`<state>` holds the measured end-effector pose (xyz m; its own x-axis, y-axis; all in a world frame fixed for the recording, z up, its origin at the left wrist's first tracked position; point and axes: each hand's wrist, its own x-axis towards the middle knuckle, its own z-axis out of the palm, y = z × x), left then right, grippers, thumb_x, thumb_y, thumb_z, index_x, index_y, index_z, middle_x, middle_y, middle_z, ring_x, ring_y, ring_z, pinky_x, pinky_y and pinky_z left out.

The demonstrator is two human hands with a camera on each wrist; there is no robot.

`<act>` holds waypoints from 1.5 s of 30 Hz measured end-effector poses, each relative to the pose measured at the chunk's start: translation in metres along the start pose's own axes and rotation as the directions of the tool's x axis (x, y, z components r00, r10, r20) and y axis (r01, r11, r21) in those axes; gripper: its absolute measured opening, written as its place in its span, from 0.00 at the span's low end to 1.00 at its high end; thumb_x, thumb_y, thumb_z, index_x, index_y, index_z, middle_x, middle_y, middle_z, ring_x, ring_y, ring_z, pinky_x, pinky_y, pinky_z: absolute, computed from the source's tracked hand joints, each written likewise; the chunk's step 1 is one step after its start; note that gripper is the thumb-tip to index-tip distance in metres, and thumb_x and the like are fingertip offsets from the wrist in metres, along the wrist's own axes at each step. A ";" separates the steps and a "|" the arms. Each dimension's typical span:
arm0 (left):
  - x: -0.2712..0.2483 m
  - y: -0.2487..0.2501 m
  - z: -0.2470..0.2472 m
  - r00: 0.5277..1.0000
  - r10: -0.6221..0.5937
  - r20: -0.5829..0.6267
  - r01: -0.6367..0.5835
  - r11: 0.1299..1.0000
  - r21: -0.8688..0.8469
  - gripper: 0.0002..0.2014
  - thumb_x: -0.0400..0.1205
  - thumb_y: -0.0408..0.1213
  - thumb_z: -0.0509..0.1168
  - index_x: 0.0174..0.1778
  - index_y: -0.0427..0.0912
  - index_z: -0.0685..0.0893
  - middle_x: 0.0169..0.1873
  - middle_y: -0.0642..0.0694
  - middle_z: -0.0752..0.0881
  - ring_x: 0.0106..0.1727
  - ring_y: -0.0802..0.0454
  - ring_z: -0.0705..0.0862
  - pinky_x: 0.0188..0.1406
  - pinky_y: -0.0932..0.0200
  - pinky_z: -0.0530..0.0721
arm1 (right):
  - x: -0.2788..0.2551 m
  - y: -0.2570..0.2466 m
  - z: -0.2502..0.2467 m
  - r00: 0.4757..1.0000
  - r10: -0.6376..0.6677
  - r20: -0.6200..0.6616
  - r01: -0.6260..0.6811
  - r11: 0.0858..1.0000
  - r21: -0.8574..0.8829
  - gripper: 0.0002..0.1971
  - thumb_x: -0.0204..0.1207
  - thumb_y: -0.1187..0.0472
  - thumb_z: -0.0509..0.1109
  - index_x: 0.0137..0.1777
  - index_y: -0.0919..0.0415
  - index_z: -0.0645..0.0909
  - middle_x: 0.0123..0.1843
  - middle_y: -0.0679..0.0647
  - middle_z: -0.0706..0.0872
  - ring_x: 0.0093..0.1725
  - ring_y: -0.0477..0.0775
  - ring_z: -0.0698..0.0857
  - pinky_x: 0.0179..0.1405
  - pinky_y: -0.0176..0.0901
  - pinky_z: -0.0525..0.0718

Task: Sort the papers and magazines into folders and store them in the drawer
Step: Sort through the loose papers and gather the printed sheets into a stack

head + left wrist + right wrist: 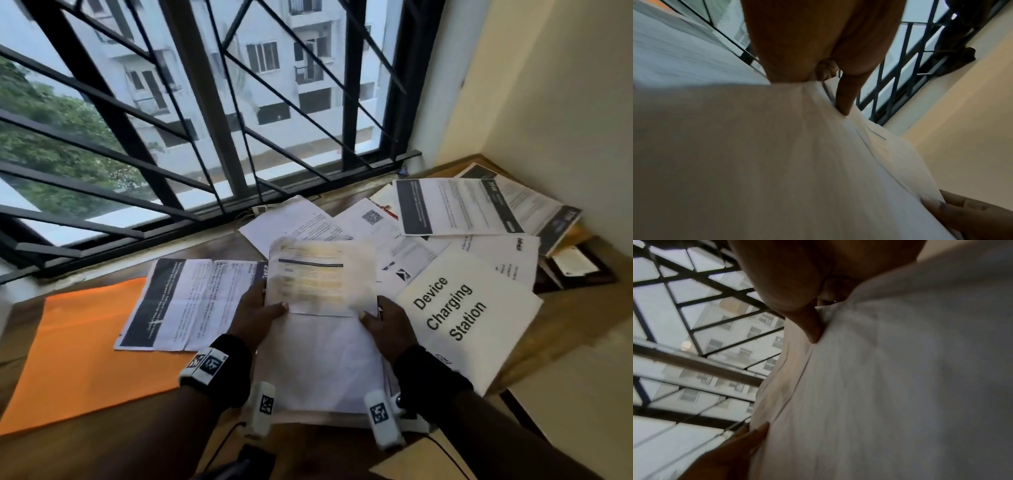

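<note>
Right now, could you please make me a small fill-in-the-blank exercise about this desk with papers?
1. Both hands hold a stack of ____ above the desk.
2. The folder lying at the left is ____ in colour.
3. The big sheet beside the right hand reads "Device ____ Station".
4. The left hand holds the stack's ____ edge.

Missing words: papers; orange; Charging; left

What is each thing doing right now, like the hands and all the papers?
Left hand: grips the held papers' left edge.
Right hand: grips their right edge.
Held papers: lifted, tilted up.
Orange folder: flat, closed.
Device Charging Station sheet: lying flat.
Folded leaflet: lying partly on the folder.
</note>
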<state>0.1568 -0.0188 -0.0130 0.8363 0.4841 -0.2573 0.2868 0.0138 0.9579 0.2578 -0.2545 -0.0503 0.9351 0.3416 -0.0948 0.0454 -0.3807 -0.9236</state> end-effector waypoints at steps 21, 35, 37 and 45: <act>0.024 0.027 0.196 0.911 0.166 0.378 -0.372 0.726 0.578 0.10 0.81 0.43 0.69 0.56 0.47 0.83 0.54 0.49 0.85 0.57 0.49 0.84 0.57 0.58 0.77 | -0.124 0.086 -0.184 0.802 0.351 -0.484 -0.250 0.932 0.261 0.01 0.77 0.68 0.71 0.45 0.66 0.83 0.39 0.62 0.86 0.38 0.57 0.81 0.41 0.50 0.78; 0.055 0.032 0.304 0.980 -0.003 0.200 -0.193 0.250 0.949 0.50 0.63 0.72 0.73 0.72 0.41 0.68 0.71 0.39 0.67 0.74 0.35 0.67 0.64 0.35 0.76 | -0.091 0.154 -0.280 0.751 0.431 -0.500 -0.286 0.895 0.343 0.03 0.76 0.64 0.73 0.46 0.64 0.84 0.44 0.66 0.88 0.41 0.61 0.85 0.47 0.57 0.83; 0.061 0.035 0.307 0.980 -0.039 0.195 -0.176 0.288 0.941 0.49 0.62 0.67 0.77 0.70 0.41 0.68 0.69 0.39 0.68 0.73 0.35 0.70 0.62 0.36 0.78 | -0.086 0.159 -0.286 0.743 0.457 -0.489 -0.286 0.877 0.386 0.03 0.76 0.64 0.73 0.44 0.63 0.84 0.43 0.65 0.88 0.41 0.61 0.84 0.45 0.58 0.82; 0.062 0.050 0.292 0.945 0.011 0.328 -0.293 0.480 0.827 0.14 0.83 0.41 0.66 0.62 0.44 0.76 0.57 0.40 0.88 0.54 0.38 0.87 0.54 0.53 0.83 | -0.075 0.158 -0.297 0.727 0.493 -0.477 -0.262 0.842 0.471 0.02 0.76 0.65 0.73 0.42 0.59 0.84 0.41 0.59 0.87 0.41 0.59 0.83 0.47 0.57 0.81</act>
<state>0.3600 -0.2437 -0.0184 0.9464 0.1701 -0.2745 0.2791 -0.8585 0.4302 0.2992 -0.5958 -0.0782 0.8702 -0.3494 -0.3473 -0.3725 -0.0051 -0.9280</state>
